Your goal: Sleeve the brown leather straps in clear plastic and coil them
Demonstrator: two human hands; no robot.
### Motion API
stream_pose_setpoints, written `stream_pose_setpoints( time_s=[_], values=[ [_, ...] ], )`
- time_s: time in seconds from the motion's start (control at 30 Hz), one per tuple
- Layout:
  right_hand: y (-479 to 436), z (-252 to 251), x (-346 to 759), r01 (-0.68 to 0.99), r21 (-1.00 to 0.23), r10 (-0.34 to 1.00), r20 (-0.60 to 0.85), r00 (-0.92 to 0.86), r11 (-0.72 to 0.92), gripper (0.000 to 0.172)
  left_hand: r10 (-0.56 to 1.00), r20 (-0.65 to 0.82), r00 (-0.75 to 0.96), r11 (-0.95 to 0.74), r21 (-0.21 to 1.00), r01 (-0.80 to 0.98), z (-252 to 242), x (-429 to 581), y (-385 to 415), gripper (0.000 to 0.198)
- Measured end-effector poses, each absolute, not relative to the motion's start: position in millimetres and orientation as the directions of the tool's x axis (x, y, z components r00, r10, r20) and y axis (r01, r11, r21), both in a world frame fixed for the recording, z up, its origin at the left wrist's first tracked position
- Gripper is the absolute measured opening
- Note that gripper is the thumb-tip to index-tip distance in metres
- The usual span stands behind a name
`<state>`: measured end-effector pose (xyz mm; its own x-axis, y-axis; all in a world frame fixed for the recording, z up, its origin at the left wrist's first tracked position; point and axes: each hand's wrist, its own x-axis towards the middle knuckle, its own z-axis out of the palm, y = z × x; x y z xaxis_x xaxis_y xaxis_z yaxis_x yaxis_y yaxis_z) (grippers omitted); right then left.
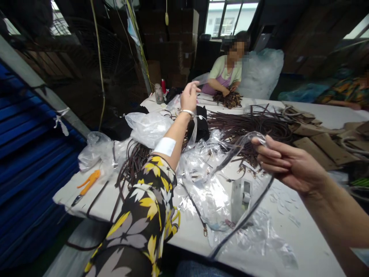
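Observation:
My left hand (189,96) is stretched far forward over the table, its fingers curled. Thin clear plastic (203,79) shows at its fingertips, looking like a bag. My right hand (288,163) is closed, with thumb and forefinger pinching a long dark strap in a clear plastic sleeve (230,156). One side of the strap slopes down toward the crumpled bags, the other toward the table's front edge. Between my arms lie shiny clear plastic bags (198,163) and a thin dark strap with a metal clasp (205,231). A tape dispenser-like grey piece (241,200) stands beside them.
Dark brown straps (248,121) are heaped mid-table, with tan bag-like pieces (325,146) at right. Orange-handled cutters (88,186) lie on the left of the white table (72,184). Across it, a co-worker (226,73) handles straps with metal ends (232,99). Blue panels (31,173) stand at left.

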<state>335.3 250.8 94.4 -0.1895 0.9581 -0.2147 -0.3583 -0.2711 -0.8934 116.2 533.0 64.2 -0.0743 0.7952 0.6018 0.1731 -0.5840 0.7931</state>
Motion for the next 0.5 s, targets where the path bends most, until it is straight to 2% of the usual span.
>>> stream_pose_setpoints(
  time_s=[0.03,0.1,0.17,0.2,0.27,0.33,0.4,0.5],
  values=[
    [244,94,338,-0.338,-0.898,0.955,-0.229,-0.187,-0.281,0.023,0.828,0.561,-0.017,-0.544,0.809,0.222,68,122,539,0.046],
    [232,88,346,-0.304,-0.9,0.946,-0.263,-0.19,-0.312,0.021,0.871,0.484,0.082,-0.485,0.821,0.301,67,137,531,0.068],
    [224,79,355,-0.289,-0.894,0.935,-0.292,-0.202,-0.342,0.02,0.853,0.466,0.234,-0.516,0.818,0.254,57,155,494,0.078],
    [222,75,359,-0.289,-0.889,0.929,-0.304,-0.212,-0.356,0.019,0.808,0.46,0.37,-0.544,0.822,0.167,50,165,468,0.073],
    [221,70,368,-0.3,-0.875,0.919,-0.319,-0.232,-0.38,0.015,0.647,0.357,0.674,-0.458,0.889,-0.031,37,184,407,0.06],
    [221,67,378,-0.316,-0.865,0.913,-0.318,-0.255,-0.389,0.018,0.439,0.209,0.874,-0.356,0.933,-0.045,27,197,348,0.06],
    [218,64,386,-0.325,-0.87,0.917,-0.286,-0.279,-0.371,0.024,0.452,0.066,0.89,-0.238,0.97,0.049,23,202,305,0.059],
    [199,48,393,-0.247,-0.92,0.903,-0.198,-0.381,-0.305,0.035,0.658,-0.031,0.753,0.022,1.0,0.022,37,193,278,0.045]
  ],
)
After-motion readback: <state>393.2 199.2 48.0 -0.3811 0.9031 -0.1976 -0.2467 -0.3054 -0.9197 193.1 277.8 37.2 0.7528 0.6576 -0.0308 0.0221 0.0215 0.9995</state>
